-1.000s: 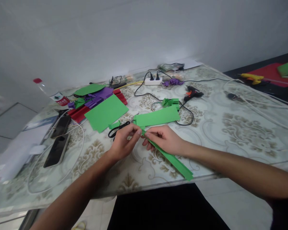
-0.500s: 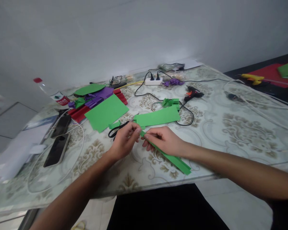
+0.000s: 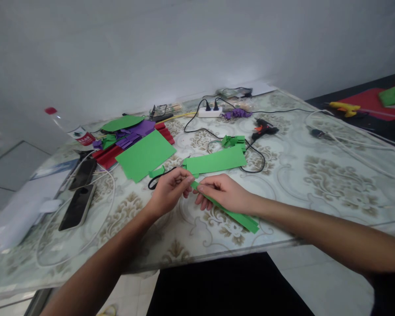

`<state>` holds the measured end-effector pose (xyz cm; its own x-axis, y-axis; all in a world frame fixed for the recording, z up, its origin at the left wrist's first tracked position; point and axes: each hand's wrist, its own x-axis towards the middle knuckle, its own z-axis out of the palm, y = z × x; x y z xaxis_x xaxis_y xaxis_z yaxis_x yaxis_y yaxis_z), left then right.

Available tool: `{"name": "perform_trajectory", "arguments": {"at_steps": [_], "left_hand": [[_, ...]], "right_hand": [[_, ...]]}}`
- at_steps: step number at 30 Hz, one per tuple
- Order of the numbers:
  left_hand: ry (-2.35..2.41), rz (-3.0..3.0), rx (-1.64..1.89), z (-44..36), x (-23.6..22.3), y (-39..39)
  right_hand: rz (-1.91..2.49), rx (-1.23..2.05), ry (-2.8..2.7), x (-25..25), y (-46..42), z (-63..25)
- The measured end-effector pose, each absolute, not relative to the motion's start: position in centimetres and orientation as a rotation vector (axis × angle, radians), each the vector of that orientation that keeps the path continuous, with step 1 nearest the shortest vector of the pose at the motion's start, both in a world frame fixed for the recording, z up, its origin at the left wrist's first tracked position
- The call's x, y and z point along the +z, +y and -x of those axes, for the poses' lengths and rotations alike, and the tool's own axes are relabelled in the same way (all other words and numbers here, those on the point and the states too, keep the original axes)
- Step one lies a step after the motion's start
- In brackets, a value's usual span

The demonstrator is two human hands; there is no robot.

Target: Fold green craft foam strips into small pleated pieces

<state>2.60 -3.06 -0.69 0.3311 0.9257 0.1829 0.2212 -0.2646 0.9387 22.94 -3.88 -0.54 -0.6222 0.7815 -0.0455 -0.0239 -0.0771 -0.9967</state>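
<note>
A long narrow green paper strip (image 3: 240, 218) lies slanted over the patterned table (image 3: 316, 175), its near end by the front edge. My right hand (image 3: 225, 193) pinches the strip's far end with thumb and forefinger. My left hand (image 3: 169, 191) meets it at the same end, fingertips closed on the strip's tip. Black scissors (image 3: 158, 177) lie just behind my left hand. A wider green paper piece (image 3: 215, 161) lies flat behind both hands.
A green sheet (image 3: 145, 154), purple and red paper and a green disc (image 3: 122, 123) are at the back left. Two phones (image 3: 77, 206) and white cable lie left. A glue gun (image 3: 263, 128), power strip (image 3: 210, 112) and black cords sit behind.
The strip has been drawn through my fingers toward the far side; its near end has slid away from the table's front edge. Both hands stay almost in place.
</note>
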Motion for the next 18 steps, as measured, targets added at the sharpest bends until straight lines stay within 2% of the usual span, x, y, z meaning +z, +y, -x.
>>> {"name": "perform_trajectory", "arguments": {"at_steps": [12,18], "left_hand": [[1.090,-1.439,1.057,-2.54,-0.23,-2.53],[1.015,-1.401,0.900,-2.88,0.07,-2.91]], "right_hand": [[0.879,1.825,-1.622,-0.71,-3.67,-22.90],[0.870,1.814,-1.646,-0.81,-3.79,-22.72]]}}
